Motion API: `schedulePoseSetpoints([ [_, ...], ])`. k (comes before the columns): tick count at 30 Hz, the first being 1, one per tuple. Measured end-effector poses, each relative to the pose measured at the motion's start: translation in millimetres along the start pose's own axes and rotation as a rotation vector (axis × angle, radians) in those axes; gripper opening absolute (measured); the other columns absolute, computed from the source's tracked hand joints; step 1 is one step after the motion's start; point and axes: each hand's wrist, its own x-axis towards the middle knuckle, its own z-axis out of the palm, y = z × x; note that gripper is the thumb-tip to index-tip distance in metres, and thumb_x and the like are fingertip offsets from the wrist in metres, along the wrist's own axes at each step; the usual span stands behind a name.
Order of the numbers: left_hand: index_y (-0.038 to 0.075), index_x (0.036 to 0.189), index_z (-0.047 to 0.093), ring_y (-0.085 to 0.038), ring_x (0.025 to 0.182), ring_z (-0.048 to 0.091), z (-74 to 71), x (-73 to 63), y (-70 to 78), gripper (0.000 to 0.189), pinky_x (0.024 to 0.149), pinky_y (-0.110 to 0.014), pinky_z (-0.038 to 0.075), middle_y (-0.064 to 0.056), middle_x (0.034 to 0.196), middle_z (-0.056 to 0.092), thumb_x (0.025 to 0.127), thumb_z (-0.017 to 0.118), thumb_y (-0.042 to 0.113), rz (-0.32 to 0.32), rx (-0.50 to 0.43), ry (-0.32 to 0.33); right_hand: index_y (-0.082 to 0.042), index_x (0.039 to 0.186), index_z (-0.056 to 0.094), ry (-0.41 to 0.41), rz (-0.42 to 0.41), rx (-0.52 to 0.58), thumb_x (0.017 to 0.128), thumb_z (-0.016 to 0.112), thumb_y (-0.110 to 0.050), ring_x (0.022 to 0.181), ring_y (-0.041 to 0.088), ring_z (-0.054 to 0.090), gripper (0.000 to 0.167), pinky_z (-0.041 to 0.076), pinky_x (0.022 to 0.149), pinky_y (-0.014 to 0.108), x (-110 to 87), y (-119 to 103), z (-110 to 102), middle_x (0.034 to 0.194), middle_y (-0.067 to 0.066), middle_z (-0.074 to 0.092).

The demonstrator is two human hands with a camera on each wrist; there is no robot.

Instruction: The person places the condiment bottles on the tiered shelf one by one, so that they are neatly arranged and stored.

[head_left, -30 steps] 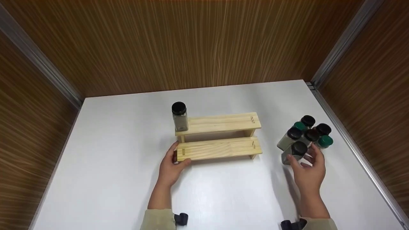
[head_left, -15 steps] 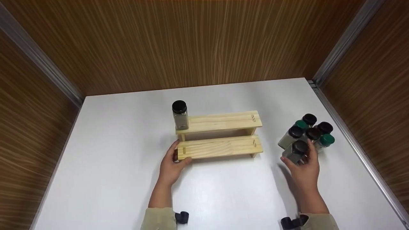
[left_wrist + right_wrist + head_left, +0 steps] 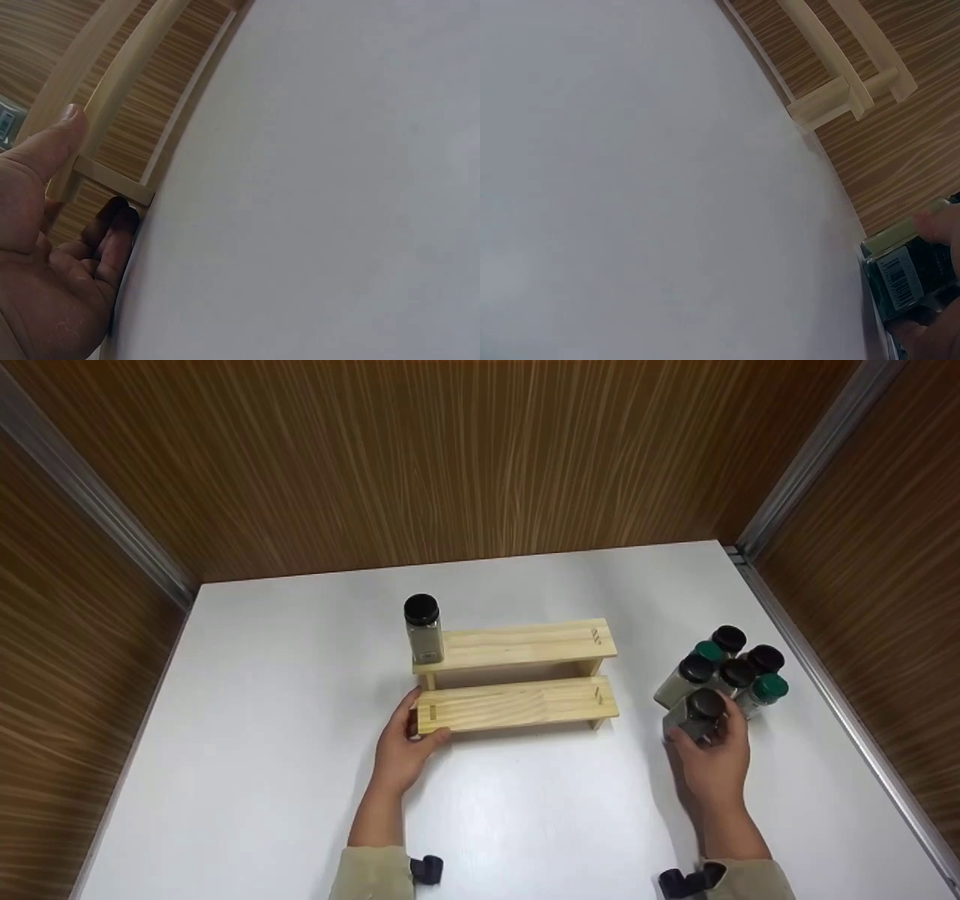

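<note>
Right now your right hand [image 3: 716, 761] is partly curled round a clear, square-sided jar [image 3: 684, 724] with a round dark lid, thumb on 1 side, fingers on the other, at the near edge of 6 other jars [image 3: 678, 688], 2 with green lids. Your left hand [image 3: 397, 757] grips the left end of the lower shelf on a pale, grained wooden rack [image 3: 517, 706], thumb at the front edge. A black-capped jar [image 3: 426, 643] stands at the left of the flat upper shelf, above the smooth white table [image 3: 525, 817]. Since 1 second ago, your right fingers have drawn in from a wider spread; your left hand's grip looks the same.
</note>
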Motion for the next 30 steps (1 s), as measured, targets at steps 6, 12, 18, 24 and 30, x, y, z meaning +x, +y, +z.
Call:
schedulePoseSetpoints([
  [6,0.006,0.164,0.038,-0.027,0.110,0.061,0.1,0.8,-1.3,0.090,0.085,-0.028,0.054,-0.021,0.133,0.063,0.090,0.087,0.012,0.011,-0.016,-0.005,-0.006,0.156,0.043,0.012,0.004,0.002,0.086,0.076,0.015,0.139,0.044,0.051,0.081,0.044,0.109,0.063,-4.1,-2.5,-0.4,0.151,0.017,0.048],
  [12,0.006,0.164,0.038,-0.026,0.110,0.061,-0.4,1.8,-3.1,0.089,0.084,-0.025,0.053,-0.020,0.131,0.063,0.089,0.088,0.012,0.022,-0.025,-0.002,-0.006,0.156,0.043,0.000,0.011,-0.031,0.085,0.077,0.015,0.139,0.043,0.052,0.082,0.046,0.109,0.058,-11.3,-9.6,0.6,0.149,0.017,0.048],
  [18,0.006,0.163,0.040,-0.027,0.110,0.061,-0.7,0.8,-2.0,0.088,0.085,-0.027,0.053,-0.020,0.132,0.064,0.090,0.087,0.012,0.029,-0.013,0.003,-0.006,0.155,0.047,0.011,-0.023,-0.035,0.082,0.080,0.016,0.129,0.025,0.060,0.083,0.052,0.102,0.026,-14.8,-24.3,2.8,0.143,0.008,0.055],
  [24,0.007,0.164,0.039,-0.027,0.110,0.061,0.0,0.8,-1.4,0.088,0.086,-0.029,0.053,-0.021,0.132,0.063,0.090,0.087,0.011,0.020,-0.007,0.003,-0.007,0.158,0.042,0.010,-0.139,0.062,0.079,0.079,0.022,0.108,-0.002,0.062,0.092,0.054,0.081,0.012,-14.2,-38.7,9.0,0.136,0.005,0.058],
  [30,0.007,0.164,0.039,-0.027,0.109,0.061,0.0,1.1,-1.3,0.089,0.086,-0.029,0.054,-0.020,0.132,0.063,0.090,0.087,0.012,0.005,-0.023,-0.004,-0.001,0.155,0.043,-0.031,-0.231,0.188,0.075,0.077,0.028,0.108,0.005,0.066,0.092,0.057,0.079,0.017,-8.8,-55.8,19.9,0.129,-0.006,0.066],
])
